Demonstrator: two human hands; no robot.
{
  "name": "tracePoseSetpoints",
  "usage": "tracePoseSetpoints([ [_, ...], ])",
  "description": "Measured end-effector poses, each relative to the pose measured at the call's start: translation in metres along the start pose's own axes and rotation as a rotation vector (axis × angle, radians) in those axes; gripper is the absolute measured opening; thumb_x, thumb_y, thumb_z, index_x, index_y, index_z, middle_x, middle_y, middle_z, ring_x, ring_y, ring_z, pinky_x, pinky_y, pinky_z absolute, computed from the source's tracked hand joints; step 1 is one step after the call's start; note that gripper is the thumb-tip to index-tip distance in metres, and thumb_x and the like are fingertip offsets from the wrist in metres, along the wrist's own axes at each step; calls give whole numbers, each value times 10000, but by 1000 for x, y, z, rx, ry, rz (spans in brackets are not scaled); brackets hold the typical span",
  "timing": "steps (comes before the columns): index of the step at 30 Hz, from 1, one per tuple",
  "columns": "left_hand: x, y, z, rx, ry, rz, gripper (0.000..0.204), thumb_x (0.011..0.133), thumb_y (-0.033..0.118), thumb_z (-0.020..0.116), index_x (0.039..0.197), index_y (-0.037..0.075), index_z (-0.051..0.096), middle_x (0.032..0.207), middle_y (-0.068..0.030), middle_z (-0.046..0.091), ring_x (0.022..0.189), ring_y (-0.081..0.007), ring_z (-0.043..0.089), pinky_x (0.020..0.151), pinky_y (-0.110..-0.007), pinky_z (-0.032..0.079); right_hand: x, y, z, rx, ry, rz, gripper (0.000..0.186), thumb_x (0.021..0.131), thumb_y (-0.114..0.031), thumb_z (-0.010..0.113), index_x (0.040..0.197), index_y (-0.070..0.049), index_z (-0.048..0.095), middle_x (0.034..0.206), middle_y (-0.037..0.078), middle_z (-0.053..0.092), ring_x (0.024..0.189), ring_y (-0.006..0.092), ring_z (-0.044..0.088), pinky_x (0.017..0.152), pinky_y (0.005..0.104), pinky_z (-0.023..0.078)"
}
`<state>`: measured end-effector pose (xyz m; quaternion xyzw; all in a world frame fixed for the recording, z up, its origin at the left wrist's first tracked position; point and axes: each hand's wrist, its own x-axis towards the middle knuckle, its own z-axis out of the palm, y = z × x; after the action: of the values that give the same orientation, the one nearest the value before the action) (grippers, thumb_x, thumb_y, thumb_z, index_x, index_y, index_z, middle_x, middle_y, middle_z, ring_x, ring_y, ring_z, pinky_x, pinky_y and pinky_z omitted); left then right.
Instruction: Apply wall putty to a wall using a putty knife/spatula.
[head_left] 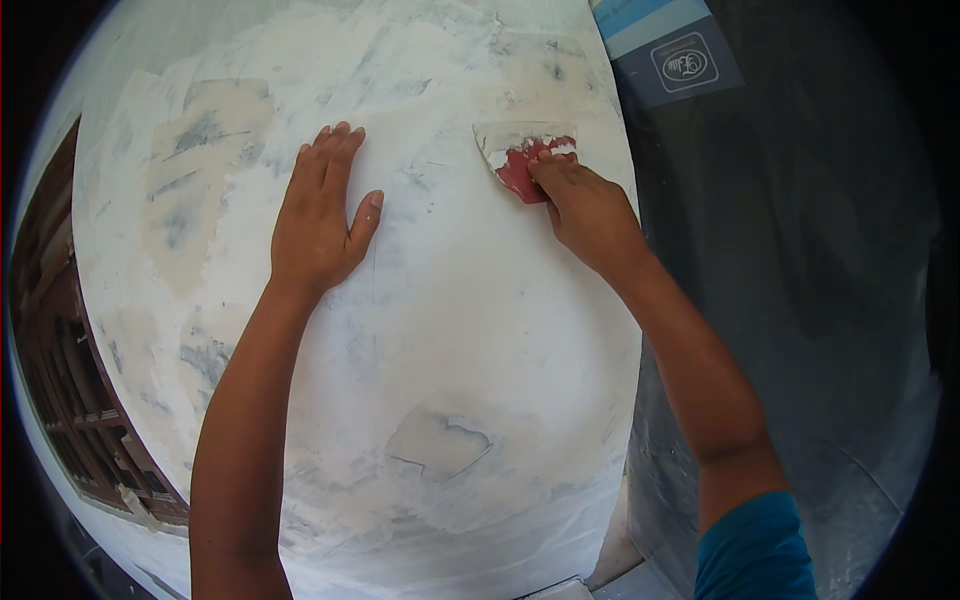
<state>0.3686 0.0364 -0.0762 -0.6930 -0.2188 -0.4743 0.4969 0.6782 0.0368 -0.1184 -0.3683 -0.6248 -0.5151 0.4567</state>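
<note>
A white surface (470, 330) with beige and grey patches fills the middle of the head view. My left hand (323, 220) rests flat on it at upper middle-left, fingers and thumb apart, holding nothing. To its right, my right hand (590, 215) grips a red flexible scraper (523, 180) whose pale wide edge is smeared with white filler. The scraper lies against the surface near its right edge, over a patch of off-white and beige.
A brown wooden window grille (70, 375) borders the surface on the left. Along the right runs a large dark grey surface (785, 300) bearing a blue and white label (640, 30) at the top. A pale ledge (640, 585) shows at the bottom right.
</note>
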Motion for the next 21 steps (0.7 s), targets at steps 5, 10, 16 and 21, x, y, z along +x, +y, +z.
tracePoseSetpoints([
  [5, -3, -6, -1, 30, -11, -4, 542, 938, 214, 513, 1451, 75, 407, 1489, -147, 437, 1411, -348, 368, 1188, -456, 259, -17, -25, -24, 23, -26, -43, 325, 872, 2, 597, 1187, -75, 607, 1140, 99, 690, 1015, 272, 670, 836, 381, 560],
  [10, -2, -4, 1, 42, -8, 7, 548, 936, 206, 511, 1456, 71, 402, 1495, -147, 432, 1411, -350, 369, 1189, -454, 259, 40, 6, -41, -3, 140, 20, 259, 887, -25, 537, 1130, -49, 624, 1012, 115, 706, 913, 265, 688, 710, 380, 568],
  [16, 0, -1, 4, 43, 25, 11, 552, 901, 201, 561, 1422, 66, 437, 1465, -154, 454, 1393, -337, 391, 1181, -453, 282, -5, -30, 7, -102, 9, -30, 377, 873, -5, 536, 1243, 1, 606, 1226, 169, 668, 1148, 278, 645, 918, 358, 549],
  [21, -7, -8, -2, 99, -5, -1, 547, 903, 209, 551, 1419, 68, 437, 1471, -152, 450, 1397, -338, 386, 1186, -448, 277, 19, -32, -48, 102, -77, 66, 277, 851, -20, 573, 1119, -20, 643, 980, 148, 717, 888, 283, 699, 733, 370, 567],
])
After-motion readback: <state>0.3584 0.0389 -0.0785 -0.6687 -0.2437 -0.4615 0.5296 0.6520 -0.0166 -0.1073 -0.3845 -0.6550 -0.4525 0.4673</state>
